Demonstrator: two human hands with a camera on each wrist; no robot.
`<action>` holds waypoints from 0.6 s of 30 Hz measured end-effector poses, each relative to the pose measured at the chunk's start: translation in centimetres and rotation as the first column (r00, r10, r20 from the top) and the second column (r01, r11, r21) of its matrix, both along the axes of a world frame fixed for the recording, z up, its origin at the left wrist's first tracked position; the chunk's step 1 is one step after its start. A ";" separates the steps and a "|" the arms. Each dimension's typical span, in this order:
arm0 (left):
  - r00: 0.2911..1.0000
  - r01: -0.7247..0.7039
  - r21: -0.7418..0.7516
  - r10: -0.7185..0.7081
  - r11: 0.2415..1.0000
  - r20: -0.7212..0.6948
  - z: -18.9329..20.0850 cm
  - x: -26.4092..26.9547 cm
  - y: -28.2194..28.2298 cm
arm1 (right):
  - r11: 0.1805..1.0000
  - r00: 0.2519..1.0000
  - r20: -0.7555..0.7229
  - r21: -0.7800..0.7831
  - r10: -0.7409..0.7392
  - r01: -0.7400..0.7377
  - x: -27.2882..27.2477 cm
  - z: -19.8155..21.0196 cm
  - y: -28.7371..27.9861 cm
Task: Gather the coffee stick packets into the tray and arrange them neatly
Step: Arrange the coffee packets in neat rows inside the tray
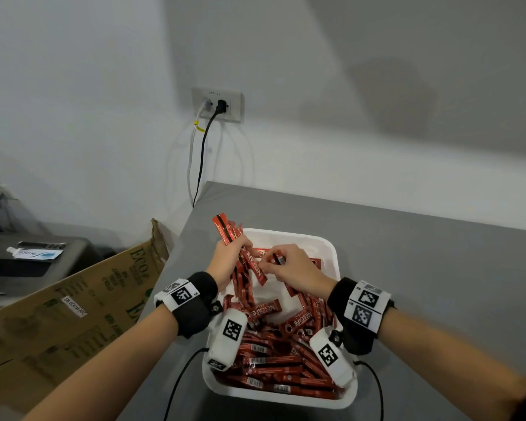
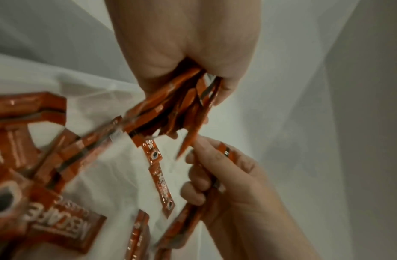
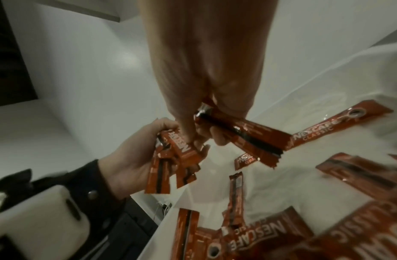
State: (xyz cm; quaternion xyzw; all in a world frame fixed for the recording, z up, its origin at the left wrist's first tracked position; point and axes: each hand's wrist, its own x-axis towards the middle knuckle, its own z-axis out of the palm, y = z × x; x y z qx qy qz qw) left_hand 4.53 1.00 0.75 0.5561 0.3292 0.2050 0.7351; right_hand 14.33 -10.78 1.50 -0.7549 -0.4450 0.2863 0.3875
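Observation:
A white tray [image 1: 328, 247] on the grey table holds many red coffee stick packets [image 1: 274, 363]: tidy rows at the near end, a loose jumble in the middle. Over the tray's far left part, my left hand [image 1: 230, 262] grips a bundle of several packets [image 1: 225, 230] that fans out above and below the fist. In the left wrist view the bundle [image 2: 171, 109] sticks out under the left hand [image 2: 188, 52]. Right beside it, my right hand [image 1: 289, 265] pinches a single packet [image 1: 277, 259]. The right wrist view shows that packet [image 3: 244, 135] held near the bundle [image 3: 171, 158].
The grey table [image 1: 422, 268] meets a white wall at the back. An open cardboard box [image 1: 73, 299] stands against the table's left edge. Above it, a wall socket [image 1: 217, 106] has two cables hanging down. A dark appliance [image 1: 34, 253] sits at the far left.

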 end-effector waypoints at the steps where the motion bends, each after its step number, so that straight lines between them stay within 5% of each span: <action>1: 0.999 -0.036 -0.041 0.036 0.998 0.004 0.0 0.0 0.0 | 1.000 0.999 -0.039 -0.013 0.020 -0.020 -0.1 0.0 0.3; 5: 0.983 -0.182 -0.106 0.180 0.978 -0.029 -0.1 -0.2 1.0 | 0.979 0.990 -0.121 -0.199 -0.066 0.041 0.7 -0.6 1.4; 9: 0.966 -0.221 0.086 0.230 0.972 -0.121 0.1 -0.7 2.2 | 0.880 0.995 0.032 -0.470 0.095 -0.069 -0.4 -2.4 3.3; 18: 0.973 -0.143 0.152 0.167 0.978 -0.161 -0.1 -1.8 2.1 | 0.786 0.978 0.141 -0.617 0.156 -0.036 -2.3 -3.1 6.1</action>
